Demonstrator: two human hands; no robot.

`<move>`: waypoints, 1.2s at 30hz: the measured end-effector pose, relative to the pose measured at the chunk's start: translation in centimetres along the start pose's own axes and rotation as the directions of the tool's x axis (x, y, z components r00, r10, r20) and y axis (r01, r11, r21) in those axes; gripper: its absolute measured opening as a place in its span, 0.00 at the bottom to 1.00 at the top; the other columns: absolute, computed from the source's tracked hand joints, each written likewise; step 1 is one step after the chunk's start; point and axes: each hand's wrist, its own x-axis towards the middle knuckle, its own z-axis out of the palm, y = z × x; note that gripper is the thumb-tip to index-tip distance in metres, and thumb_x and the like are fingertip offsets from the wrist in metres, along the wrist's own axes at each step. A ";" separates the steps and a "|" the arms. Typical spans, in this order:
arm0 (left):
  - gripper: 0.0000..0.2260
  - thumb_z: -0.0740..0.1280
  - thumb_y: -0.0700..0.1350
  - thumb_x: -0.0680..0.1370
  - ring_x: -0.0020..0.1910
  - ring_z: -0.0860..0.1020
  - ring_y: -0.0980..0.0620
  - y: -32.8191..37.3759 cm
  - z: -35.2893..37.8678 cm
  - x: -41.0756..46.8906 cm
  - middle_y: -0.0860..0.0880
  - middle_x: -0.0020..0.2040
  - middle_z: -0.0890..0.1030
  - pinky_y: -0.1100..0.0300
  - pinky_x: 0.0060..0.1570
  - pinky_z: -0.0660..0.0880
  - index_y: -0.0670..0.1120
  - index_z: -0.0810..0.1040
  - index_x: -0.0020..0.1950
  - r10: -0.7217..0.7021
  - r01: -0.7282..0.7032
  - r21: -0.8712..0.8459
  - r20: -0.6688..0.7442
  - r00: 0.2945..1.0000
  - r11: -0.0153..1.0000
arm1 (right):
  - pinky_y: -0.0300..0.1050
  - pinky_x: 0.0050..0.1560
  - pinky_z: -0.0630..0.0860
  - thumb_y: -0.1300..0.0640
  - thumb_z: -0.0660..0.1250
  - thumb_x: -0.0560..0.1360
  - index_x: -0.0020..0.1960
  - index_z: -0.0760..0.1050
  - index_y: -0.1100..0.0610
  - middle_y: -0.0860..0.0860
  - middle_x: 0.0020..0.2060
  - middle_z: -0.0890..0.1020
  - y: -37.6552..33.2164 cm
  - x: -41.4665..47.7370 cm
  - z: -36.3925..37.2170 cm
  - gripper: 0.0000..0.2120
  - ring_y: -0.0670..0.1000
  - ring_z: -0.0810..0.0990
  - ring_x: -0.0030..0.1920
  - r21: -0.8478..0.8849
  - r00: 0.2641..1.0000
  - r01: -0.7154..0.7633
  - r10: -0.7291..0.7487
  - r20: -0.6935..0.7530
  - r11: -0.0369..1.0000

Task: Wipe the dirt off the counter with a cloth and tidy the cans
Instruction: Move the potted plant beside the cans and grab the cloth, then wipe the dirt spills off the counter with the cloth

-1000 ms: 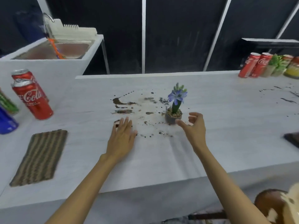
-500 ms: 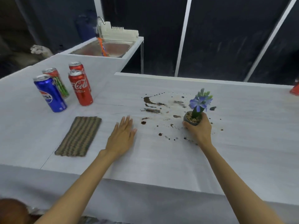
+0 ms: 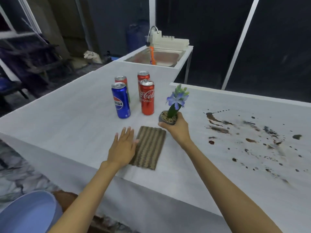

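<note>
A striped brown cloth [image 3: 149, 147] lies flat on the white counter [image 3: 75, 118]. My left hand [image 3: 123, 147] rests open, palm down, touching the cloth's left edge. My right hand [image 3: 178, 127] grips a small grey pot with a blue flower [image 3: 170, 115], held above the counter just right of the cloth's far corner. Behind the cloth stand a blue Pepsi can [image 3: 120, 100], a red Coca-Cola can [image 3: 147, 99], and two more cans [image 3: 143, 78] behind them. Dark dirt splatter [image 3: 249, 132] covers the counter at the right.
A steel sink [image 3: 161, 56] with a faucet and a white rack sits at the far end of the counter's left wing. A light blue round thing [image 3: 28, 212] shows at the lower left, below the counter edge.
My right hand took hold of the flower pot and carried it left, off the dirty patch, toward the cans. My left hand moved left to the cloth's edge. The view swung left.
</note>
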 end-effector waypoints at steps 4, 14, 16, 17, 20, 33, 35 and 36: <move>0.25 0.45 0.52 0.82 0.77 0.43 0.53 -4.4 -0.6 0.1 0.49 0.78 0.45 0.56 0.74 0.39 0.45 0.45 0.76 -0.032 0.032 -0.014 0.006 0.999 0.999 | 0.37 0.55 0.68 0.57 0.74 0.68 0.66 0.67 0.59 0.54 0.61 0.76 -1.5 1.4 6.5 0.30 0.52 0.75 0.61 0.011 0.998 -0.006 0.005 0.063 1.000; 0.25 0.45 0.53 0.81 0.76 0.42 0.54 -8.9 -0.6 1.5 0.50 0.78 0.45 0.57 0.74 0.38 0.46 0.45 0.76 0.082 -0.082 -0.029 0.002 0.997 0.996 | 0.38 0.59 0.66 0.54 0.75 0.68 0.69 0.63 0.60 0.56 0.65 0.68 -0.6 3.7 14.1 0.35 0.53 0.71 0.64 -0.196 0.998 0.019 -0.007 0.064 0.980; 0.25 0.45 0.53 0.81 0.76 0.42 0.55 -9.0 -0.5 1.8 0.51 0.78 0.45 0.58 0.73 0.37 0.47 0.44 0.76 0.107 -0.106 -0.046 0.004 0.994 0.993 | 0.37 0.61 0.65 0.53 0.74 0.69 0.71 0.60 0.59 0.56 0.67 0.64 -0.5 3.6 14.3 0.37 0.53 0.69 0.66 -0.224 0.998 0.037 -0.023 0.064 0.974; 0.25 0.45 0.53 0.81 0.76 0.42 0.55 -9.0 -0.4 2.0 0.51 0.78 0.45 0.59 0.73 0.37 0.47 0.44 0.76 0.118 -0.118 -0.051 0.003 0.993 0.992 | 0.38 0.63 0.65 0.52 0.74 0.69 0.72 0.58 0.59 0.56 0.69 0.63 -0.6 3.5 14.3 0.39 0.54 0.67 0.68 -0.229 0.997 0.047 -0.032 0.069 0.972; 0.25 0.45 0.54 0.81 0.76 0.42 0.56 -8.7 0.0 2.1 0.51 0.78 0.46 0.60 0.71 0.37 0.48 0.45 0.76 0.152 -0.153 -0.071 -0.011 0.988 0.986 | 0.51 0.72 0.63 0.48 0.72 0.69 0.75 0.52 0.57 0.56 0.72 0.60 -1.1 2.0 13.6 0.43 0.55 0.62 0.72 -0.340 0.999 0.039 -0.042 -0.001 0.940; 0.24 0.44 0.53 0.81 0.75 0.40 0.59 -1.9 2.1 1.7 0.53 0.77 0.45 0.63 0.71 0.35 0.48 0.45 0.76 0.384 -0.377 -0.173 0.007 0.923 0.910 | 0.53 0.75 0.40 0.39 0.31 0.69 0.76 0.48 0.44 0.42 0.76 0.49 4.7 -7.0 4.9 0.36 0.47 0.43 0.77 -0.811 0.995 0.092 -0.032 0.089 0.578; 0.24 0.43 0.53 0.81 0.75 0.41 0.58 -0.5 2.5 1.9 0.53 0.77 0.46 0.62 0.72 0.36 0.48 0.46 0.76 0.421 -0.412 -0.190 0.006 0.907 0.891 | 0.44 0.75 0.43 0.43 0.35 0.73 0.75 0.55 0.47 0.44 0.76 0.56 5.6 -7.0 2.2 0.33 0.48 0.48 0.77 -0.786 0.995 0.090 -0.081 0.051 0.611; 0.24 0.45 0.53 0.81 0.76 0.41 0.58 0.1 2.7 2.0 0.52 0.77 0.46 0.62 0.73 0.36 0.47 0.47 0.76 0.431 -0.420 -0.200 0.015 0.902 0.885 | 0.41 0.74 0.44 0.46 0.40 0.76 0.74 0.60 0.50 0.46 0.75 0.59 5.9 -6.8 0.6 0.29 0.49 0.51 0.77 -0.770 0.994 0.076 -0.105 0.012 0.634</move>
